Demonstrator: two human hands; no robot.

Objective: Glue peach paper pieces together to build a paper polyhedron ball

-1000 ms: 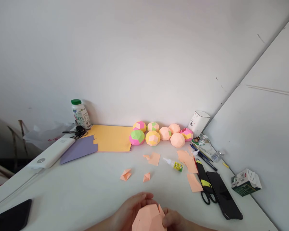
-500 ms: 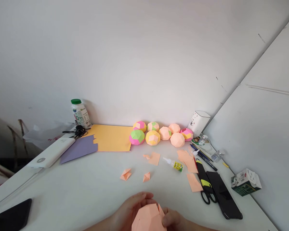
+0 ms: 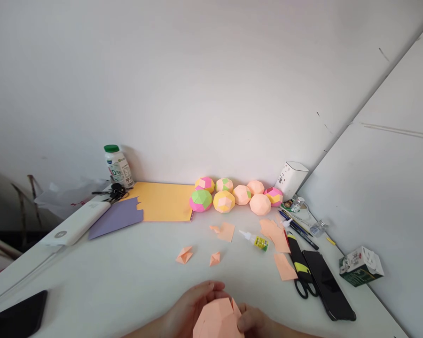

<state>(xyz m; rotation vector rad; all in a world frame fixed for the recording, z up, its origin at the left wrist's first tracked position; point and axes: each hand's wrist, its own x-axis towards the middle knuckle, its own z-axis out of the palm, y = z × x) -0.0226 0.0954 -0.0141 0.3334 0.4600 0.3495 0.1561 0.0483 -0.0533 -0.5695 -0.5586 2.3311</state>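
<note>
**Q:** Between the earlier pictures and this one, what is seen to have moved?

**A:** Almost nothing. Both hands and the peach faceted paper ball (image 3: 216, 320) are found at the same spot by the lower edge of the view, and only a slight drift of the camera is noted. The hold is judged unchanged, so the work on the ball is taken to be at the same stage.

**Q:** How are the hands set?

**A:** The left hand (image 3: 188, 310) is curled over the ball's upper left side, with its fingers closed on the paper. The right hand (image 3: 255, 324) is pinched narrowly at the ball's right side, just beside a small upright peach flap (image 3: 235, 307). The ball is held by both, low over the near part of the white tabletop (image 3: 127, 277). Whether it rests on the surface cannot be told, as its underside is cut off by the frame.

**Q:** What is laid about them?

**A:** A folded peach paper unit (image 3: 184, 255) and a second, smaller folded unit (image 3: 215, 258) are seen just beyond the hands, apart from each other. Further back, flat peach paper pieces (image 3: 277, 234) and a small clear glue bottle (image 3: 255, 240) are laid. To the right, black-handled scissors (image 3: 301, 272) are placed just beside a black phone (image 3: 327, 284). A row of finished multicoloured paper balls (image 3: 223, 202) is lined up against the wall, next to a yellow paper sheet (image 3: 164, 202) and a purple paper sheet (image 3: 116, 218).
</note>
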